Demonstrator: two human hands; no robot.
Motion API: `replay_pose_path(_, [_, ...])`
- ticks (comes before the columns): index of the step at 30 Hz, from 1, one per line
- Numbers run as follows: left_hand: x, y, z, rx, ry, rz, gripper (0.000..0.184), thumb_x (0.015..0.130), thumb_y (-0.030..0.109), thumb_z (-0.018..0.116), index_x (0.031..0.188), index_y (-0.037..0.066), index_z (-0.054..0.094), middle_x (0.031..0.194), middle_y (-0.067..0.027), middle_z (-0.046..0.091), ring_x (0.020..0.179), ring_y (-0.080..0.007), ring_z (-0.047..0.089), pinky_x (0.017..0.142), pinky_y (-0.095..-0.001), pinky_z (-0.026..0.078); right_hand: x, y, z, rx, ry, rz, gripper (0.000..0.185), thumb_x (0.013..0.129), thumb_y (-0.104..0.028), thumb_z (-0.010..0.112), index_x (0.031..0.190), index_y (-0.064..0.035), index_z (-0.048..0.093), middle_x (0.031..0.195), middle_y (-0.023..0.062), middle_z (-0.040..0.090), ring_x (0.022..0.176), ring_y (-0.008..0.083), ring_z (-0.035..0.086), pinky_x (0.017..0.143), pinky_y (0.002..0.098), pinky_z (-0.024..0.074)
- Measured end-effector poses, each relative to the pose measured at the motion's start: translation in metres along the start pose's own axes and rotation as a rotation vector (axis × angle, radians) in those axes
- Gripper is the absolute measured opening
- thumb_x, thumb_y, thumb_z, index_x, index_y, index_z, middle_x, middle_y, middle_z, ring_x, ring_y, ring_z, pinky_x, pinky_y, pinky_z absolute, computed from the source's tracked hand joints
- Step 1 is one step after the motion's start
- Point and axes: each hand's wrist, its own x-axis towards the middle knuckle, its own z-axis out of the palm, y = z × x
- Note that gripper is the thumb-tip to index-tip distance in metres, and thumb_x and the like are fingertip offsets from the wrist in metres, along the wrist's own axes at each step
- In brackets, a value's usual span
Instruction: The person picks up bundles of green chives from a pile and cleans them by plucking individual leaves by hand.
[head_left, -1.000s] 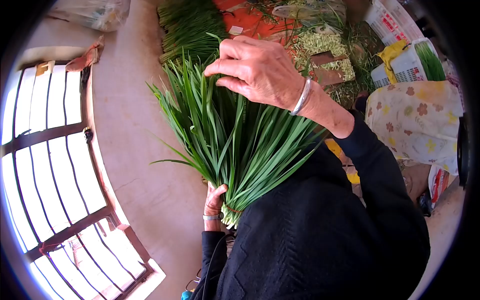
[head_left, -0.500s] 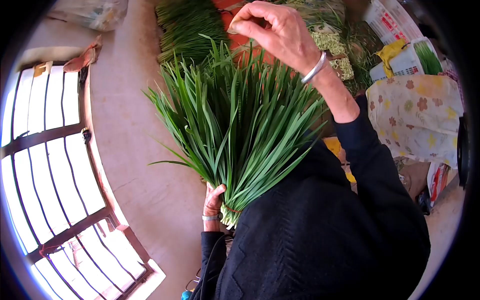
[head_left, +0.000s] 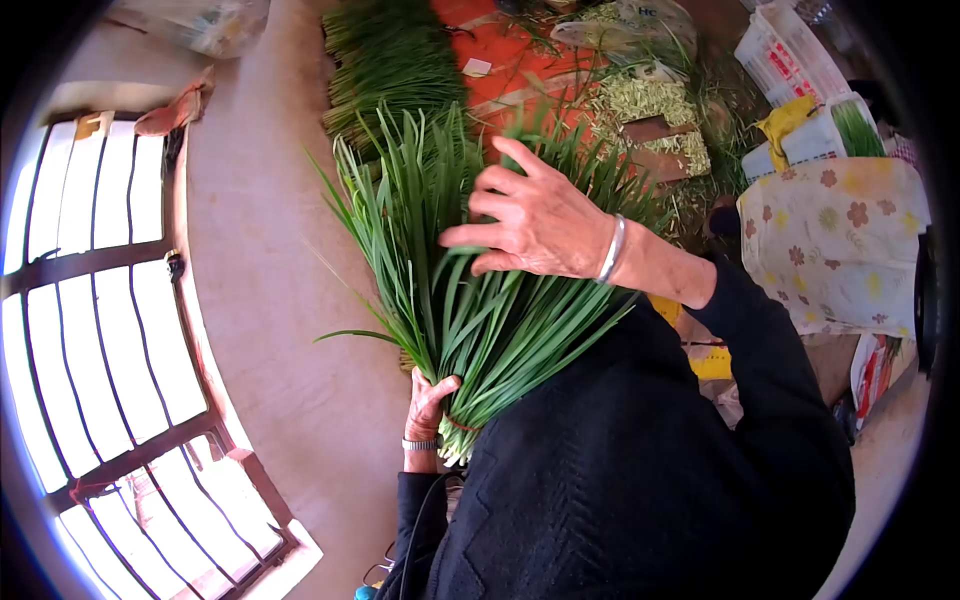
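A large bunch of garlic chives (head_left: 400, 250) fans out upward in front of my body. Near its pale cut base, a thin reddish band (head_left: 458, 424) circles the stems. My left hand (head_left: 427, 400), with a metal watch strap at the wrist, is closed around the lower stems just beside that band. Over the middle of the leaves is my right hand (head_left: 535, 215), fingers spread and brushing among the blades. A silver bangle (head_left: 614, 248) sits on that wrist. Whether any blade is caught between those fingers is hard to see, but no grip shows.
More chives (head_left: 385, 70) lie in a pile at the back, beside an orange-red surface (head_left: 500, 50) with pale trimmings (head_left: 650, 105). White plastic crates (head_left: 790, 55) and a flowered cloth (head_left: 835, 240) are at right. A barred window (head_left: 110, 310) fills the left wall.
My right hand has come down from above the leaf tips into the middle of the leaves, and its fingers have spread. My left hand keeps its hold on the stems.
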Motion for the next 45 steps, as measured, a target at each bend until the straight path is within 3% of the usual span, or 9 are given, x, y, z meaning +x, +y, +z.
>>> replay_pose_path(13, [-0.002,0.014,0.008,0.013,0.030,0.013,0.052,0.069,0.020,0.079,0.112,-0.002,0.062,0.105,-0.0078,0.067,0.093,-0.0186,0.062,0.088,-0.0325,0.048,-0.043,-0.004,-0.008,0.098,0.019,0.111,0.015,0.078,-0.026,0.071,0.091,-0.0219,0.069,0.075,-0.0014,0.052,0.080,0.0179,0.054,0.102,0.0468,0.0390])
replay_pose_path(17, [0.007,0.003,-0.004,-0.053,-0.025,-0.048,0.074,0.066,0.024,0.081,0.129,-0.001,0.050,0.118,-0.0095,0.062,0.106,-0.0230,0.059,0.096,-0.0362,0.046,-0.048,0.016,-0.004,0.011,0.041,0.181,0.016,0.079,-0.029,0.070,0.093,-0.0200,0.069,0.077,-0.0003,0.055,0.081,0.0185,0.056,0.101,0.0455,0.0390])
replay_pose_path(23, [0.016,-0.013,-0.028,-0.321,-0.032,-0.140,0.056,0.081,0.030,0.072,0.127,0.003,0.052,0.114,-0.0087,0.063,0.103,-0.0232,0.062,0.093,-0.0377,0.050,-0.092,0.074,-0.021,-0.119,0.045,0.687,0.043,0.088,-0.021,0.064,0.129,-0.0153,0.053,0.097,0.0090,0.060,0.091,0.0270,0.060,0.089,0.0391,0.0457])
replay_pose_path(27, [0.025,-0.023,-0.041,-0.525,-0.029,-0.275,0.049,0.090,0.034,0.062,0.129,0.005,0.052,0.119,-0.0098,0.062,0.106,-0.0244,0.061,0.094,-0.0404,0.050,-0.141,0.050,0.001,0.452,-0.130,1.097,0.047,0.094,-0.027,0.058,0.133,-0.0038,0.047,0.115,0.0166,0.061,0.107,0.0279,0.061,0.090,0.0404,0.0488])
replay_pose_path(31, [0.038,-0.024,-0.035,-0.701,-0.112,-0.368,0.042,0.094,0.033,0.057,0.126,0.006,0.055,0.119,-0.0107,0.063,0.105,-0.0251,0.061,0.094,-0.0429,0.051,-0.154,-0.022,0.048,0.988,-0.437,1.000,0.068,0.091,-0.048,0.054,0.134,0.0050,0.045,0.124,0.0212,0.059,0.117,0.0308,0.056,0.101,0.0367,0.0423])
replay_pose_path(34, [0.051,-0.032,-0.028,-0.696,-0.092,-0.396,0.041,0.094,0.034,0.057,0.126,0.007,0.055,0.118,-0.0101,0.063,0.105,-0.0251,0.062,0.094,-0.0426,0.051,-0.139,-0.057,0.093,1.379,-0.247,1.050,0.062,0.092,-0.044,0.056,0.132,0.0027,0.048,0.123,0.0142,0.061,0.110,0.0260,0.059,0.100,0.0363,0.0430])
replay_pose_path(38, [0.059,-0.045,-0.017,-0.457,-0.164,-0.273,0.078,0.084,0.056,0.061,0.140,0.006,0.040,0.134,-0.0133,0.053,0.118,-0.0286,0.055,0.100,-0.0452,0.046,-0.113,-0.064,0.125,2.128,0.333,1.138,0.030,0.088,-0.018,0.068,0.114,-0.0045,0.060,0.105,0.0022,0.064,0.093,0.0114,0.060,0.083,0.0282,0.0488])
replay_pose_path(42, [0.038,0.015,0.028,-0.174,-0.188,0.005,0.122,0.068,0.056,0.079,0.151,0.005,0.007,0.150,-0.0128,0.030,0.135,-0.0251,0.036,0.112,-0.0366,0.028,-0.080,-0.072,0.093,1.813,0.353,1.164,0.032,0.084,-0.014,0.070,0.114,-0.0045,0.061,0.105,0.0018,0.065,0.092,0.0117,0.061,0.082,0.0287,0.0500])
replay_pose_path(45, [0.035,0.023,0.037,0.058,-0.192,0.067,0.136,0.054,0.047,0.090,0.151,0.005,0.004,0.149,-0.0140,0.031,0.135,-0.0257,0.035,0.112,-0.0383,0.028,-0.082,-0.079,0.095,1.725,0.353,1.240,0.035,0.085,-0.020,0.070,0.115,-0.0043,0.061,0.107,0.0050,0.065,0.095,0.0137,0.061,0.081,0.0298,0.0500])
